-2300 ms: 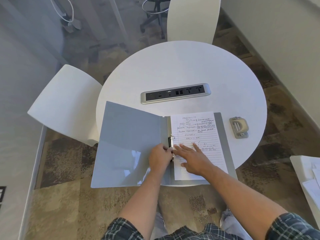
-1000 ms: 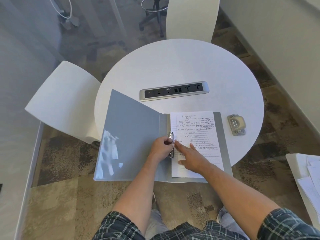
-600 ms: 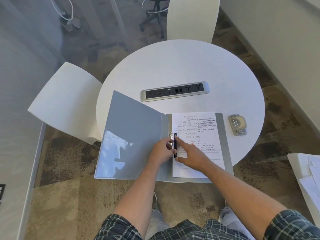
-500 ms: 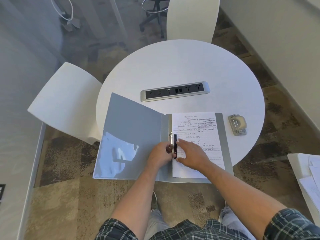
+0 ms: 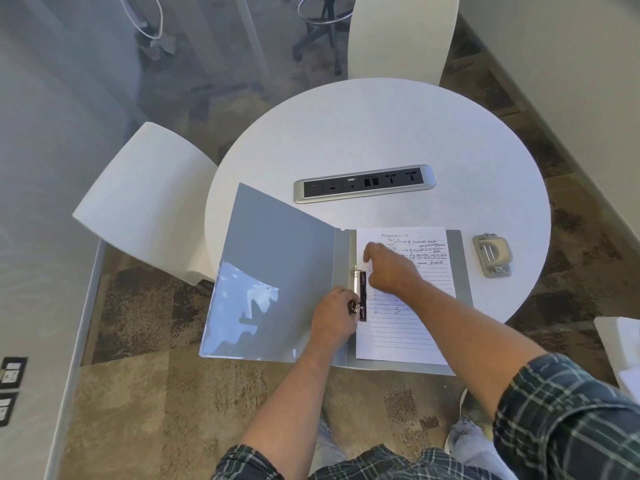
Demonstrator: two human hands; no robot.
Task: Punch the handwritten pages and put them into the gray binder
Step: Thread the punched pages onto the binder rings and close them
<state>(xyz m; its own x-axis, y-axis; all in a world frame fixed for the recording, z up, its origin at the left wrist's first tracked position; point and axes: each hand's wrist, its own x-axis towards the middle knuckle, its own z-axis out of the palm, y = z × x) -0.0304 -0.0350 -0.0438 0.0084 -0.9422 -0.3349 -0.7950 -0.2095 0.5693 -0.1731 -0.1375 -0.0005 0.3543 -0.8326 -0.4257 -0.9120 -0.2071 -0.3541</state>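
The gray binder lies open at the near edge of the round white table, its left cover tilted up. The handwritten pages lie on its right half beside the ring mechanism. My left hand pinches the lower ring of the mechanism. My right hand reaches across the upper left part of the pages, fingertips on the paper near the upper ring. The beige hole punch sits on the table to the right of the binder.
A silver power and socket strip is set into the table's middle. White chairs stand at the left and at the far side. A white surface with papers shows at the right edge. Carpet lies below.
My right hand has moved from the middle of the ring mechanism up to the upper left of the pages. My left hand stays at the rings. The left cover has tilted slightly.
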